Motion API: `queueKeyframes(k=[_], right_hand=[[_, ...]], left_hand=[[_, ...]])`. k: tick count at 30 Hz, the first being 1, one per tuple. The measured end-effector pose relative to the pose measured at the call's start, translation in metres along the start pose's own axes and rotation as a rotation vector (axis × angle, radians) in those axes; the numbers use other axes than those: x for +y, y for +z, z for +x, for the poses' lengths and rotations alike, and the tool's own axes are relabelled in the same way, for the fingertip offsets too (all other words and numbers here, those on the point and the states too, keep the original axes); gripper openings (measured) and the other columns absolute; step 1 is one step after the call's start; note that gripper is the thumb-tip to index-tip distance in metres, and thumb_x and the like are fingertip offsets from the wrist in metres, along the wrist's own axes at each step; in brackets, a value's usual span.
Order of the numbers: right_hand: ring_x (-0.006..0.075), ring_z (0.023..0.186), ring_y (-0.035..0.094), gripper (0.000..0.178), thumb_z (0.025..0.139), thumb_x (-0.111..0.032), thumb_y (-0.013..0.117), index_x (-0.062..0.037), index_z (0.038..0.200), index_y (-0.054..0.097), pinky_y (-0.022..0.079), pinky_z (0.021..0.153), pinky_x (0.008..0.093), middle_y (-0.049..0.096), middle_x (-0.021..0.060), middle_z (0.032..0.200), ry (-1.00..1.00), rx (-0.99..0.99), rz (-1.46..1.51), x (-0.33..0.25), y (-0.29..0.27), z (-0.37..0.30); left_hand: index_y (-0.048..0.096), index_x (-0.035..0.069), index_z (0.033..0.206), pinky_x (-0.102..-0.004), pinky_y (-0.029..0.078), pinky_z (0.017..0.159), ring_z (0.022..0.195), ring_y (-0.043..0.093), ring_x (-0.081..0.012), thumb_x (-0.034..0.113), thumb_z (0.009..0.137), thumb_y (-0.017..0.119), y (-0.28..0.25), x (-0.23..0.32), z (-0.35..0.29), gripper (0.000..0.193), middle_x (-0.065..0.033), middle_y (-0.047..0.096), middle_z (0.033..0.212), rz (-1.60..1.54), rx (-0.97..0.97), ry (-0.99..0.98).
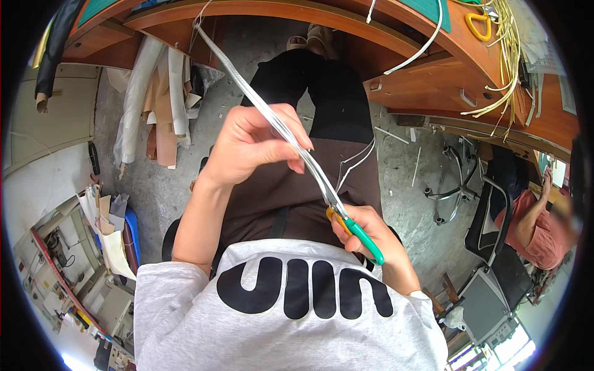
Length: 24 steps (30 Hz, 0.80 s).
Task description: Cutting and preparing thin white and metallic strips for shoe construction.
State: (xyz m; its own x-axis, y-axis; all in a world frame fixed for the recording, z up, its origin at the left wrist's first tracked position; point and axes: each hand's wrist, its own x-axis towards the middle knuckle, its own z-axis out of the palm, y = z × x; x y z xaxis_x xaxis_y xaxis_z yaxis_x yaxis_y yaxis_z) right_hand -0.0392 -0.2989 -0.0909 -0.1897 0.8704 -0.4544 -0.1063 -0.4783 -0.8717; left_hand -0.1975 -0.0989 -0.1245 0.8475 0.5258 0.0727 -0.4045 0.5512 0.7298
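Note:
A bundle of thin white cords [275,120] runs tautly from the table edge at the upper left down toward my lap. My left hand [257,145] pinches it partway along, between thumb and fingers. Close to its lower end, my right hand [371,232] grips a pair of scissors [366,241] with green and yellow handles. The grey blades of the scissors meet the cords; whether they are closed on them I cannot tell. A loose loop of thin white cord [354,166] hangs beside the bundle over my brown apron [272,207].
Ahead stands a wooden table [309,21], with yellow cords [508,68] hanging off its right side. Rolls and sheets of material [139,102] lean at the left. White scraps [391,135] lie on the floor. At the right are a wheeled chair base [456,188] and a seated person [535,226].

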Motion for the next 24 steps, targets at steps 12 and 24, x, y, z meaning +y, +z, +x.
queueKeyframes(k=[12, 24], right_hand=[[0.0082, 0.057, 0.035, 0.066, 0.068, -0.070, 0.058, -0.0059, 0.070, 0.043, 0.028, 0.050, 0.0240, 0.039, -0.0030, 0.062, 0.032, 0.002, 0.020, -0.003, 0.001, 0.002], [0.0105, 0.057, 0.033, 0.060, 0.070, -0.061, 0.064, -0.0047, 0.072, 0.043, 0.029, 0.050, 0.0261, 0.037, -0.0006, 0.062, 0.011, -0.021, 0.023, 0.004, -0.001, -0.002]], left_hand=[[0.065, -0.005, 0.089, -0.0297, 0.057, 0.063, 0.073, 0.065, -0.0202, -0.003, 0.078, 0.065, 0.001, -0.002, -0.002, 0.011, -0.0152, 0.062, 0.087, 0.098, -0.072, -0.022], [0.065, -0.006, 0.091, -0.0278, 0.057, 0.063, 0.073, 0.063, -0.0186, -0.002, 0.078, 0.065, -0.003, 0.006, -0.003, 0.013, -0.0133, 0.060, 0.085, 0.096, -0.062, 0.008]])
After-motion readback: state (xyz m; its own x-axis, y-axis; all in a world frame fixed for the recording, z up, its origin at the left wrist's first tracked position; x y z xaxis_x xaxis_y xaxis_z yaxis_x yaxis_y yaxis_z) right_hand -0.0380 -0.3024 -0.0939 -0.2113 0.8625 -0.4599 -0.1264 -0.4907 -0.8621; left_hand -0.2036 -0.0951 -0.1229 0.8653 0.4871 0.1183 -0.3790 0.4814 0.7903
